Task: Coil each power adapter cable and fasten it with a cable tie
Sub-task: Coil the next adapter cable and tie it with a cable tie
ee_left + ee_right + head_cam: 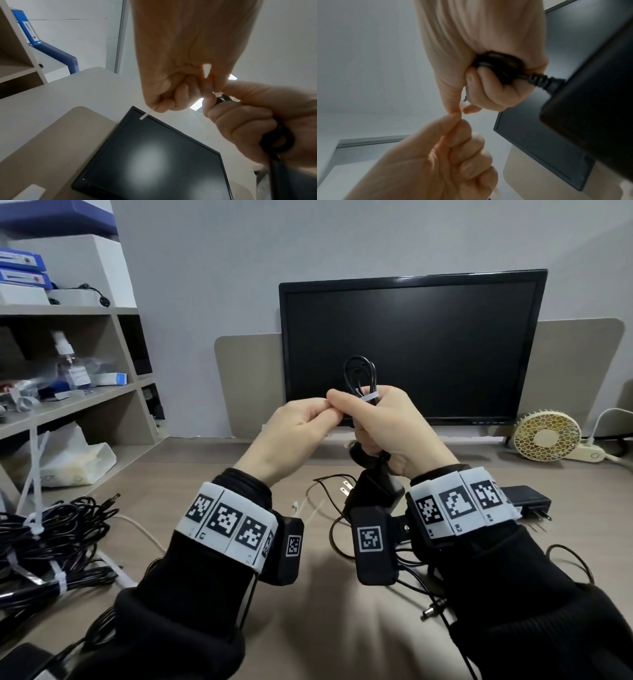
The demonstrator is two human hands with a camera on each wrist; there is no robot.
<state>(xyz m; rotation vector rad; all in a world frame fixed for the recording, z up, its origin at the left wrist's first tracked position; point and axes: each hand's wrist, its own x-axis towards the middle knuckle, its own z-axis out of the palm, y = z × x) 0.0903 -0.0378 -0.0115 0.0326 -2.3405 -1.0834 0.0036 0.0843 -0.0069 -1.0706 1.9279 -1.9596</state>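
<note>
Right hand gripping the floppy coiled cable, heavy adapter brick dangling. Left hand pinching the thin, slippery cable tie tail; probably best gripping close to the buckle.

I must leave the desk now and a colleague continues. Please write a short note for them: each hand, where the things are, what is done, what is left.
Right hand: grips the coiled cable; its adapter hangs below the hand.
Left hand: pinches the free end of the white cable tie, which is looped around the coil.
Done: tied bundles lie at the left of the desk.
Left: pull this tie tight; then the loose adapter and loose cables at the right. Spare ties lie under the hands.
</note>
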